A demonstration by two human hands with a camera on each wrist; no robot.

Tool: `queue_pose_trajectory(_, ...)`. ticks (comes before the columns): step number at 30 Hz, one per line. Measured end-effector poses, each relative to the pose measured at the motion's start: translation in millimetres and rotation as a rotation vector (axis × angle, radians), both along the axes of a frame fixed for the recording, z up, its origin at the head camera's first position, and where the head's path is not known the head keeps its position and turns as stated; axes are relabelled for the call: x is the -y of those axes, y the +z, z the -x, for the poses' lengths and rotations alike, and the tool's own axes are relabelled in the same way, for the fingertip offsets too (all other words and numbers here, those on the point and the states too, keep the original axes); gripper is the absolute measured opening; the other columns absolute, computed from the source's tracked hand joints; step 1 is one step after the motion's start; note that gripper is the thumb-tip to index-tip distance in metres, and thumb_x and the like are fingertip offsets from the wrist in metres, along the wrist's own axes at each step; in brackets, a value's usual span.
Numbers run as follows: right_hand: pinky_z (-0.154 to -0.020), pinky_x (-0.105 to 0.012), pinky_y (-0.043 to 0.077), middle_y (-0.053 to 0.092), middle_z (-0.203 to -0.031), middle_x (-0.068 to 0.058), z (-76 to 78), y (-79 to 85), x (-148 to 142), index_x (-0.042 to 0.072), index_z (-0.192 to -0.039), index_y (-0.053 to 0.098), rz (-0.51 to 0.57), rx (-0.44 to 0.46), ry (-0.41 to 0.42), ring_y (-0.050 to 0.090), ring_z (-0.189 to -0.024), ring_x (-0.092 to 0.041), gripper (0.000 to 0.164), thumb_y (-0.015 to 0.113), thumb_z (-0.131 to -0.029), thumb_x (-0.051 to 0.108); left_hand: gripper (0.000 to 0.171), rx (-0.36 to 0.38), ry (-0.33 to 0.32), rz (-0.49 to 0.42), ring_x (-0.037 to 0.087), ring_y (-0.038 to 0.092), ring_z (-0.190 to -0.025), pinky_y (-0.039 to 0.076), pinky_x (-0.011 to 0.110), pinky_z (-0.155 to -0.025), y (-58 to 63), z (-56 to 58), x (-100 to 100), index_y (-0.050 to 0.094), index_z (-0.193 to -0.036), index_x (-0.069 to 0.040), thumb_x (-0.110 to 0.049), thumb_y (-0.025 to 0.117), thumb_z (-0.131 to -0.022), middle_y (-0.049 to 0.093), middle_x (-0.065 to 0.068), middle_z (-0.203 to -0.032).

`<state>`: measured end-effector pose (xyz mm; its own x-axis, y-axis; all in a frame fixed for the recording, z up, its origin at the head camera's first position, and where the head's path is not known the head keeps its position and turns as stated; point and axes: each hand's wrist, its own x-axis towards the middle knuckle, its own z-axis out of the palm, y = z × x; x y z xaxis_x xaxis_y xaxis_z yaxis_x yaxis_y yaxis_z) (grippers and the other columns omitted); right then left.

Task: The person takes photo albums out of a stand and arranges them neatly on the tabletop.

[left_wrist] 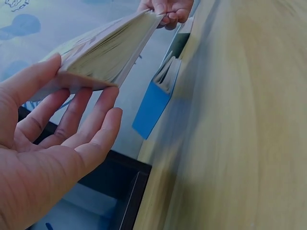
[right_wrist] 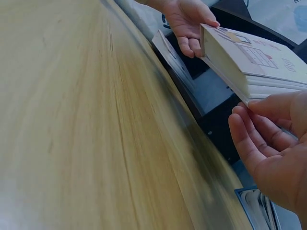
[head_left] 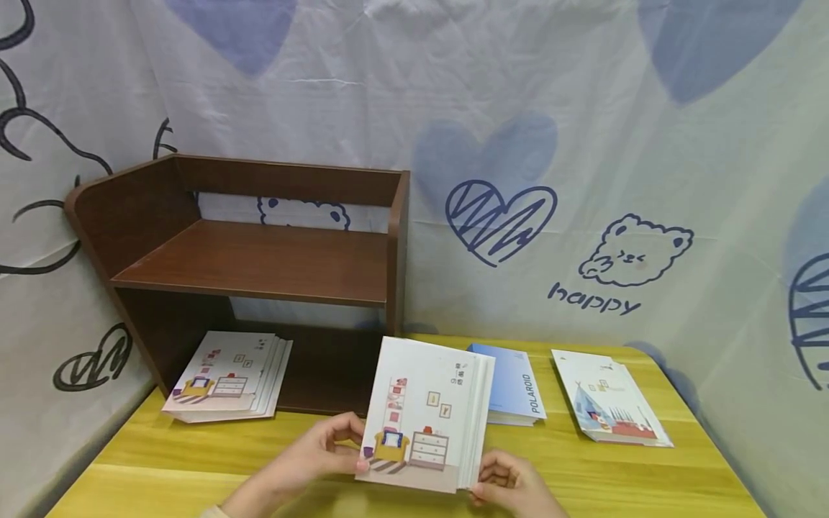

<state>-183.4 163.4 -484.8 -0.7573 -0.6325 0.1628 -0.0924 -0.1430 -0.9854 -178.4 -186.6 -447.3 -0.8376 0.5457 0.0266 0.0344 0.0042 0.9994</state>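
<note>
A thick white book [head_left: 414, 417] with a yellow armchair and a dresser on its cover is held up over the table by both hands, tilted. My left hand [head_left: 333, 446] pinches its left edge near the bottom, thumb on the cover. In the left wrist view the fingers of this hand [left_wrist: 62, 124] lie under the spine side. My right hand [head_left: 512, 483] grips the lower right corner between thumb and fingers. Stepped layers show along the right edge of the book; the right wrist view shows this hand [right_wrist: 278, 139] at that corner.
A brown wooden shelf [head_left: 259, 262] stands at the back left, with a similar white book [head_left: 223, 374] lying in its lower part. To the right on the yellow wooden table [head_left: 648, 482] lie a blue POLAROID book [head_left: 514, 381] and a white book with a tent picture [head_left: 609, 396].
</note>
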Motion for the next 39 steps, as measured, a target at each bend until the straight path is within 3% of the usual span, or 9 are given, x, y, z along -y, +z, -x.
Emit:
queue_pose_trajectory(13,-0.080,-0.023,0.058,0.071,-0.095,0.006,1.5,-2.3,-11,-0.031,-0.107,0.032,0.041,0.091,0.045,0.069,-0.084,-0.006,0.040,0.057,-0.092,-0.003,0.032,0.096,0.089,-0.007,0.018,0.061,-0.096,0.056,0.031,-0.082,-0.8,-8.0,-17,0.054,-0.115,0.004,-0.009,0.068,-0.089,0.064,0.005,-0.109)
queue_pose_trajectory(16,-0.080,-0.024,0.058,0.071,-0.095,0.005,1.5,-2.2,-13,-0.022,-0.104,0.045,0.048,0.106,0.055,0.069,-0.085,-0.007,0.025,0.056,-0.093,-0.003,0.035,0.115,0.095,-0.030,0.017,0.062,-0.094,0.057,0.030,-0.082,-1.3,-9.0,-19,0.053,-0.116,0.007,-0.009,0.068,-0.089,0.064,0.006,-0.110)
queue_pose_trajectory(19,-0.080,-0.024,0.058,0.071,-0.095,0.004,1.5,-1.6,-14,-0.005,-0.104,0.056,0.051,0.123,0.065,0.069,-0.085,-0.007,0.012,0.056,-0.092,-0.003,0.037,0.131,0.096,-0.052,0.017,0.063,-0.093,0.058,0.030,-0.081,-1.3,-9.6,-21,0.052,-0.117,0.008,-0.010,0.068,-0.089,0.064,0.006,-0.110)
queue_pose_trajectory(23,-0.081,-0.024,0.057,0.071,-0.095,0.004,1.8,-0.4,-15,0.007,-0.105,0.059,0.061,0.124,0.082,0.069,-0.085,-0.007,0.017,0.056,-0.092,-0.004,0.031,0.149,0.083,-0.090,0.017,0.064,-0.093,0.058,0.031,-0.082,-2.0,-9.5,-22,0.053,-0.114,0.003,-0.010,0.067,-0.090,0.066,0.007,-0.109)
queue_pose_trajectory(28,-0.081,-0.023,0.057,0.071,-0.095,0.005,3.4,0.3,-17,0.010,-0.104,0.060,0.071,0.114,0.119,0.069,-0.086,-0.006,0.021,0.054,-0.093,-0.006,0.025,0.145,0.071,-0.101,0.015,0.065,-0.092,0.058,0.029,-0.082,-1.9,-9.1,-23,0.054,-0.111,-0.005,-0.009,0.067,-0.090,0.069,0.005,-0.106)
queue_pose_trajectory(31,-0.081,-0.023,0.057,0.071,-0.095,0.005,4.1,0.5,-18,-0.005,-0.101,0.055,0.070,0.089,0.127,0.069,-0.086,-0.006,0.009,0.053,-0.092,-0.007,0.025,0.121,0.074,-0.090,0.013,0.065,-0.092,0.056,0.027,-0.081,-1.4,-9.2,-23,0.054,-0.111,-0.004,-0.009,0.067,-0.090,0.069,0.003,-0.106)
queue_pose_trajectory(34,-0.080,-0.023,0.057,0.071,-0.095,0.004,4.8,1.6,-19,-0.023,-0.102,0.040,0.071,0.064,0.130,0.069,-0.086,-0.006,0.023,0.054,-0.092,-0.008,0.026,0.107,0.075,-0.098,0.013,0.065,-0.093,0.056,0.027,-0.082,-0.9,-9.6,-25,0.053,-0.112,-0.003,-0.008,0.066,-0.090,0.068,0.003,-0.108)
queue_pose_trajectory(39,-0.081,-0.024,0.058,0.070,-0.096,0.003,6.4,6.2,-23,-0.030,-0.103,0.031,0.056,0.071,0.138,0.069,-0.086,-0.007,0.034,0.054,-0.091,-0.007,0.030,0.134,0.061,-0.166,0.015,0.065,-0.096,0.057,0.029,-0.082,-2.2,-10.9,-29,0.052,-0.116,-0.004,-0.005,0.065,-0.090,0.064,0.003,-0.112)
